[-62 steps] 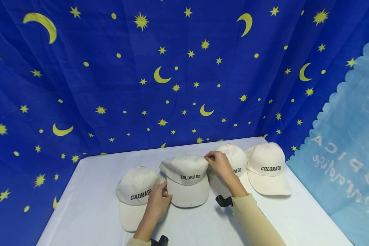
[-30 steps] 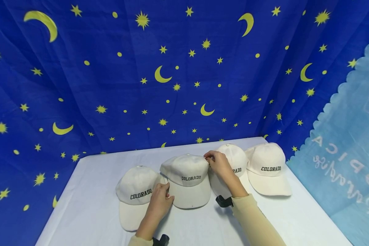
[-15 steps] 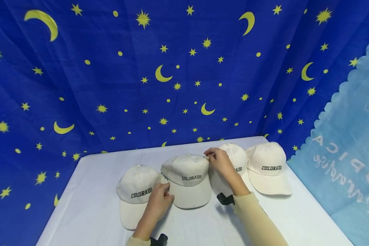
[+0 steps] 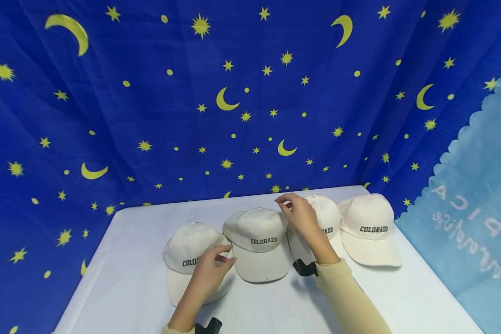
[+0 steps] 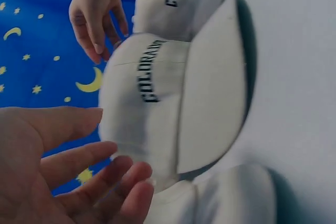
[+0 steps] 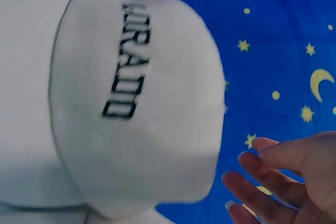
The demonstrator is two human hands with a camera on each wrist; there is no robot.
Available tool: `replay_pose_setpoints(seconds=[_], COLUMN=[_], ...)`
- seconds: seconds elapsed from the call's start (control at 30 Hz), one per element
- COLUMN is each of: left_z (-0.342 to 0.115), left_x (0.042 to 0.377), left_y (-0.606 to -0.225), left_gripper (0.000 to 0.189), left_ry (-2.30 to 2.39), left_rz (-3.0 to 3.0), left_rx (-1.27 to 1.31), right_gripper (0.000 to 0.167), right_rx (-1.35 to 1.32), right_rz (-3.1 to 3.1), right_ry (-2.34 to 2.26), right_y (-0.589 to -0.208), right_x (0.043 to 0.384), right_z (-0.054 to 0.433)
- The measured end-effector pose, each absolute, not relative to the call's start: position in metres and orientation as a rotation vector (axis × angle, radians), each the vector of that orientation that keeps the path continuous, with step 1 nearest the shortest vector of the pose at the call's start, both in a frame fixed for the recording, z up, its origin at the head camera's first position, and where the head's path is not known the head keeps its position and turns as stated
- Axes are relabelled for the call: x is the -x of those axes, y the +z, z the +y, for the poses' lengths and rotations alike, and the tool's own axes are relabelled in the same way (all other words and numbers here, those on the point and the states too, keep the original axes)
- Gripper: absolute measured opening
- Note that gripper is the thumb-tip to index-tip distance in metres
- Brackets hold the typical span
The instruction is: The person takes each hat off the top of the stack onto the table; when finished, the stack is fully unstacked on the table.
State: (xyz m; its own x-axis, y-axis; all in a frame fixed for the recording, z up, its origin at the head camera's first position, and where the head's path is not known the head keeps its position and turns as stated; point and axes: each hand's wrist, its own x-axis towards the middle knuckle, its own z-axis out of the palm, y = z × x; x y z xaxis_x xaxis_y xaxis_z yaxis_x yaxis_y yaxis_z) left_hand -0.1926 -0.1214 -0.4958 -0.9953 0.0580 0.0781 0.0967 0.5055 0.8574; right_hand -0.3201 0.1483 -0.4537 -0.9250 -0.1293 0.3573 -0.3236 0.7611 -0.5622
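Note:
Several off-white baseball caps lettered COLORADO lie in a row, brims toward me. My left hand hovers over the right side of the leftmost cap, covering part of its lettering. Beside its fingertips is the second cap. Loosely bent fingers hold nothing in the left wrist view, apart from the second cap. My right hand is raised over the third cap and partly hides it. In the right wrist view its fingers are spread, beside the second cap and not touching it.
The fourth cap sits at the right end of the row. A white cloth covers the table. Behind hangs a blue curtain with yellow moons and stars, and a light-blue cloth with lettering hangs at the right.
Both hands have let go of the second cap's sides. The left moved back to the left, and the right rose slightly. The head view has turned a little left.

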Motion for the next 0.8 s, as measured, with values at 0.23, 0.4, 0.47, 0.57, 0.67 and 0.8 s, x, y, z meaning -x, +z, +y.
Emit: replay_pose_setpoints(seconds=[0.23,0.4,0.47,0.57,0.67,0.8], left_z=[-0.138,-0.152,-0.158,-0.168,-0.176,-0.183], left_x=[0.18,0.169,0.165,0.158,0.152,0.145], left_y=[-0.479,-0.478,-0.481,-0.486,-0.492,-0.499], left_gripper=[0.028,0.031,0.032,0.033,0.036,0.043], left_ry=[-1.606,-1.559,-1.524,-1.518,-1.525,-1.451], left_rz=[-2.57,-2.551,-2.569,-2.58,-2.587,-2.637], left_rx=[0.094,0.051,0.046,0.031,0.009,-0.005], right_gripper=[0.011,0.013,0.016,0.021,0.024,0.028], right_rx=[-0.472,-0.627,-0.699,-0.796,-0.866,-0.941], right_rz=[-2.595,-2.547,-2.515,-2.492,-2.504,-2.551], right_ry=[0.935,0.953,0.955,0.931,0.901,0.85], right_y=[-0.446,-0.448,-0.45,-0.454,-0.459,-0.466], right_x=[0.313,0.306,0.304,0.301,0.296,0.288], right_z=[0.12,0.094,0.082,0.065,0.049,0.029])
